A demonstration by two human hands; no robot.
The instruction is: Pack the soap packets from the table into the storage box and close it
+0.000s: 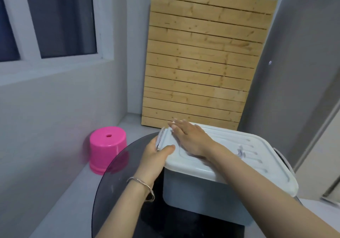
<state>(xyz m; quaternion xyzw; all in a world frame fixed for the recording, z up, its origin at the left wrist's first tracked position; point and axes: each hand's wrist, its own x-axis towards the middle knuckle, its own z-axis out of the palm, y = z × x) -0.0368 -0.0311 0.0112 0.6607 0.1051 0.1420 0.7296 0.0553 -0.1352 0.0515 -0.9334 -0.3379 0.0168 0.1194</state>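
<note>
— Where was the storage box (202, 191) in the head view?

— It sat on the round, dark glass worktop (114, 173), toward its right side, with the white lid (230, 155) lying over the top. I saw no soap packets anywhere; the walls of the box were opaque, so I could not tell what was inside.

— And your left hand (156, 156)?

— It was at the left end of the box. My fingers were curled around the latch (159, 138) there, the thumb lying on the lid's edge and the other fingers hidden behind the clip. A thin bracelet (141, 182) hung on that wrist.

— The right hand (189, 138)?

— It lay flat on the lid, palm down, near the far left corner. The fingers (176, 124) were stretched out and close together, holding nothing, only resting on the plastic. My forearm crossed over the lid from the near right.

— Anything else around?

— A pink stool (108, 147) stood on the floor to the left of the worktop, near the wall. A slatted wooden panel (202, 62) leaned upright on the far side, behind the box.
</note>
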